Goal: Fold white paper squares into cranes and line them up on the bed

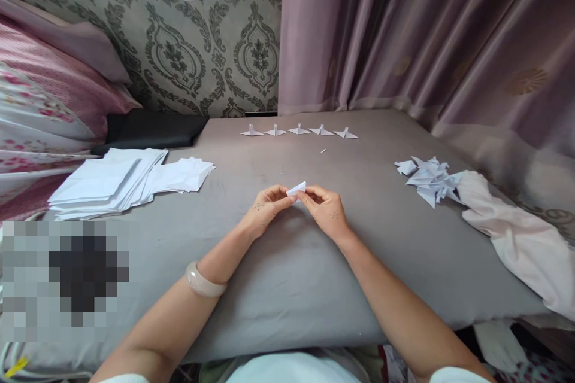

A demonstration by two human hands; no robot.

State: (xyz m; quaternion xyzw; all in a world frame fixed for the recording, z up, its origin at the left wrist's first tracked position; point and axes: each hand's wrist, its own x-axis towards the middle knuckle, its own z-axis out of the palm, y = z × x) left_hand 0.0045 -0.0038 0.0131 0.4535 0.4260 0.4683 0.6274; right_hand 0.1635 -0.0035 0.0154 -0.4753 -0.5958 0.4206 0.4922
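Observation:
A small piece of folded white paper (297, 190) is pinched between both hands above the middle of the grey table. My left hand (271, 206), its wrist below ringed by a pale bangle (204, 281), grips the paper's left side with thumb and fingers. On the right side, my right hand (327, 209) has thumb and fingers closed on the same piece. One pointed corner sticks up between the fingertips. Fingers cover the paper's lower part. Beyond the hands, several folded white paper figures (299, 129) with spread wings stand in a row.
Stacked white paper sheets (103, 182) lie at left, with smaller paper pieces (182, 175) beside them. A black folded item (153, 128) sits behind. At right are a heap of folded papers (432, 179) and a whitish cloth (516, 239). Curtains and a patterned wall border the grey table (287, 293).

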